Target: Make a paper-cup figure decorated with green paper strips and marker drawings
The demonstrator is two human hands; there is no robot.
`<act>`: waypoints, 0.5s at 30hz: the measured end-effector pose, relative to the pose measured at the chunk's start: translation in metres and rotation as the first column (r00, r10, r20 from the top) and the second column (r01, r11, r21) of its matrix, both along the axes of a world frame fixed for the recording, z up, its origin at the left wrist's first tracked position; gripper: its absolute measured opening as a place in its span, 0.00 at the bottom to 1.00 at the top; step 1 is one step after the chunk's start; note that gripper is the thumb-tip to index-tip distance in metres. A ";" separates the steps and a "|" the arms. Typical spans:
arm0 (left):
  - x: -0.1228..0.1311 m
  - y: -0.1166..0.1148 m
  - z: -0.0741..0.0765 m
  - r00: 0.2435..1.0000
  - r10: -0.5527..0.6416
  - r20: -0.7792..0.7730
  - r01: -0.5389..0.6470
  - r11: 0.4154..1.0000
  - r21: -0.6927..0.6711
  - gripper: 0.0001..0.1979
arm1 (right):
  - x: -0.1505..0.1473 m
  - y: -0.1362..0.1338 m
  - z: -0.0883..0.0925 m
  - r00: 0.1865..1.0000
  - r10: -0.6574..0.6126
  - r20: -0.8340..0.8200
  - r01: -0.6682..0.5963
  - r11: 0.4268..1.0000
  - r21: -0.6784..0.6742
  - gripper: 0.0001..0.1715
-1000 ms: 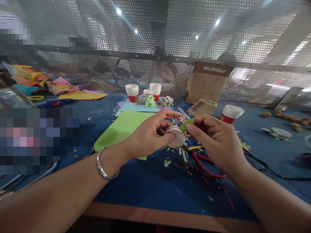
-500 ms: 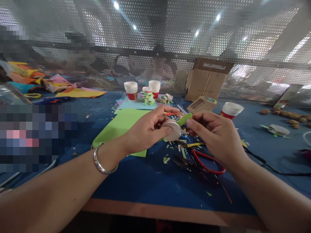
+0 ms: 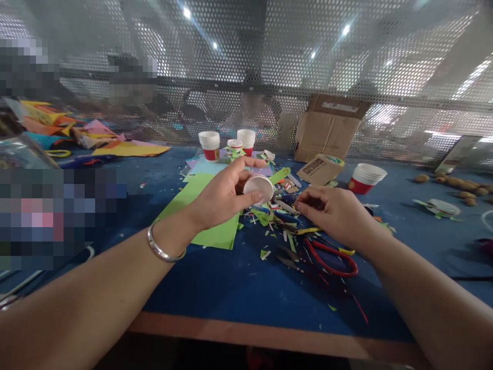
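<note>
A paper-cup base (image 3: 257, 189) was gripped by the fingers of the left hand (image 3: 217, 195), above the tabletop's (image 3: 215, 288) middle; whether anything was pinched by the right hand's (image 3: 339, 210) curled fingers could not be told. Paper cups (image 3: 209, 146) were nested near the far edge.

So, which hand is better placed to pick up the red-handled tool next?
Probably the right hand: it is nearer the red-handled tool, while the left hand holds the white disc.

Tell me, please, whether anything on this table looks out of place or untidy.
Yes: loose paper scraps lie strewn across the blue table near the right hand, some close to the red-handled scissors, so that patch looks messy.
</note>
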State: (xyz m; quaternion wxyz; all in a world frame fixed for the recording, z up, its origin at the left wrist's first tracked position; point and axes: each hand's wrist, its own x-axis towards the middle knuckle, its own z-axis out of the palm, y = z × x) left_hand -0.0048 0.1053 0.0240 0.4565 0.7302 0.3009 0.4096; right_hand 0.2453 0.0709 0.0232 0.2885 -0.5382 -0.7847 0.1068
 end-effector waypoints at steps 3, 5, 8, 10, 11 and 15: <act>0.004 0.002 -0.001 0.993 0.023 0.112 0.000 0.981 -0.196 0.19 | -0.003 0.000 0.000 0.998 0.009 -0.058 -0.011 0.999 -0.032 0.13; 0.006 0.003 -0.002 0.970 0.107 0.216 -0.046 0.962 -0.270 0.17 | -0.005 -0.002 -0.002 0.994 0.027 -0.107 -0.034 0.997 -0.064 0.14; 0.009 0.004 -0.002 0.918 0.197 0.345 -0.065 0.931 -0.359 0.17 | -0.011 -0.005 -0.005 0.981 0.069 -0.181 -0.091 0.989 -0.115 0.16; 0.011 0.003 -0.002 0.903 0.191 0.384 -0.017 0.911 -0.413 0.17 | -0.015 -0.007 -0.009 0.971 0.093 -0.219 -0.127 0.981 -0.146 0.17; 0.011 0.002 -0.002 0.901 0.180 0.395 0.010 0.901 -0.433 0.17 | -0.018 -0.008 -0.010 0.967 0.099 -0.236 -0.138 0.978 -0.155 0.17; 0.015 -0.003 -0.002 0.900 0.141 0.412 0.075 0.882 -0.466 0.17 | -0.026 -0.012 -0.014 0.948 0.099 -0.301 -0.161 0.969 -0.188 0.16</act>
